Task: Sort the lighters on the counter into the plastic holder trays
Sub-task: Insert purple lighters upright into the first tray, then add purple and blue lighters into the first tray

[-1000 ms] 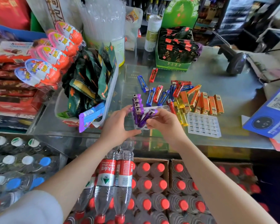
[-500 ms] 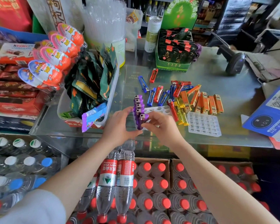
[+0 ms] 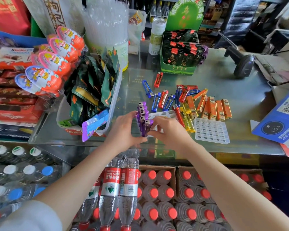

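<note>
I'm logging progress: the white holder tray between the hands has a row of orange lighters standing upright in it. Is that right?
Not quite. In the head view the lighters standing upright in the white holder tray are purple lighters, not orange. The orange lighters lie loose on the counter, right of the tray.

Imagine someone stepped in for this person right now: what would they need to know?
Left hand steadies the white holder tray at its near-left end. Right hand pinches the nearest purple lighter, seating it upright.
Done: a row of purple lighters stands along the tray's left side.
Left: blue and red lighters, yellow lighters and orange lighters lie loose on the glass counter. A second, clear tray lies flat on the right.
</note>
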Action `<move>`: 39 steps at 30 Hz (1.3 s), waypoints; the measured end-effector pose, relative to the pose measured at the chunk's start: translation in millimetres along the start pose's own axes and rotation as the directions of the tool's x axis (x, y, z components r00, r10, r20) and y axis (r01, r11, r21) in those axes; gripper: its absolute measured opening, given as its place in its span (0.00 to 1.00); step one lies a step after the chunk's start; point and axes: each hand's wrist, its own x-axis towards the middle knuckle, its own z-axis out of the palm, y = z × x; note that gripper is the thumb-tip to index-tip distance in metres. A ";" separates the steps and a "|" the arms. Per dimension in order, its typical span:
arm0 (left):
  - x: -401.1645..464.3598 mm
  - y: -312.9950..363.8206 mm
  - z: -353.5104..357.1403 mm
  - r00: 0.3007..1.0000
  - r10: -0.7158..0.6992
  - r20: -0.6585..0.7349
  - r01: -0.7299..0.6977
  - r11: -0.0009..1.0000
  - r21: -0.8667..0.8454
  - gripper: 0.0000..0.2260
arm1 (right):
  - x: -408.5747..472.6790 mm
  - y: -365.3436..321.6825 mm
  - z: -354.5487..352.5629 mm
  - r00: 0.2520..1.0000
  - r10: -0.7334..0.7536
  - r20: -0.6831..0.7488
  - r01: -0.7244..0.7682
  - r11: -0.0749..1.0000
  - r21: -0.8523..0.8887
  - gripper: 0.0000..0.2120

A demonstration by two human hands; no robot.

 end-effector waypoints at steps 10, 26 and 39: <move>1.1 1.7 -1.5 1.000 0.008 -0.003 -0.007 0.997 0.073 0.39 | 59.5 23.5 -9.6 0.891 0.411 -0.194 -0.419 0.908 0.001 0.11; 2.6 -3.0 1.2 1.000 0.024 -0.016 -0.021 0.992 0.124 0.40 | 100.2 16.7 -6.6 0.761 0.638 -0.116 -0.644 0.765 -0.017 0.14; -0.9 -5.4 -9.0 0.984 0.073 0.165 -0.089 0.992 0.090 0.41 | 46.1 19.7 -22.5 0.922 0.383 -0.058 -0.281 0.764 0.582 0.12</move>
